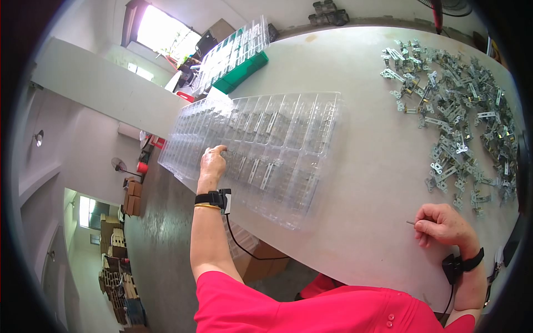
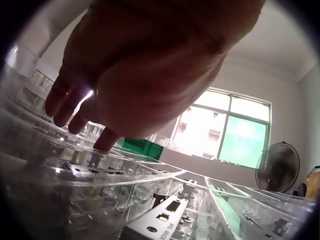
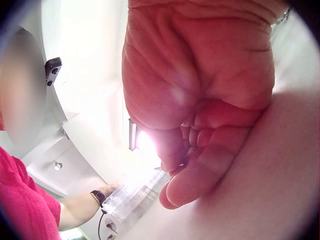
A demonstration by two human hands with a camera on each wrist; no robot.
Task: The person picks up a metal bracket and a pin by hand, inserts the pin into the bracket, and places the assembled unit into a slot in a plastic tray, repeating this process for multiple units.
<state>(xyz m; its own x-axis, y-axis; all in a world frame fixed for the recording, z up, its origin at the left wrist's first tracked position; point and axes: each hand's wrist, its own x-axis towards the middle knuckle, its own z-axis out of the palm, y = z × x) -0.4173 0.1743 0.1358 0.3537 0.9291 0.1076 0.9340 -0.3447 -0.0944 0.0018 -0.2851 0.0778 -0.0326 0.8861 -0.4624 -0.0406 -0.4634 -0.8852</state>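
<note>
A clear plastic compartment tray (image 1: 311,177) lies over the table's left edge, with metal parts (image 1: 254,171) in several of its compartments. My left hand (image 1: 213,162) reaches over its near half, fingers pointing down at the compartments. In the left wrist view the fingers of that hand (image 2: 135,75) hang over the dividers, and a slotted metal piece (image 2: 159,220) lies close by. My right hand (image 1: 441,223), above the table at the right, pinches a thin metal object (image 1: 411,223) between thumb and forefinger. The right wrist view shows this hand (image 3: 200,100) with its other fingers curled.
A large pile of metal brackets (image 1: 455,122) covers the table's right side. Behind the tray stand a green bin (image 1: 241,72) and more clear trays (image 1: 233,47). A black cable (image 1: 239,244) trails from the left wrist. A cardboard box (image 1: 266,262) stands below the table edge.
</note>
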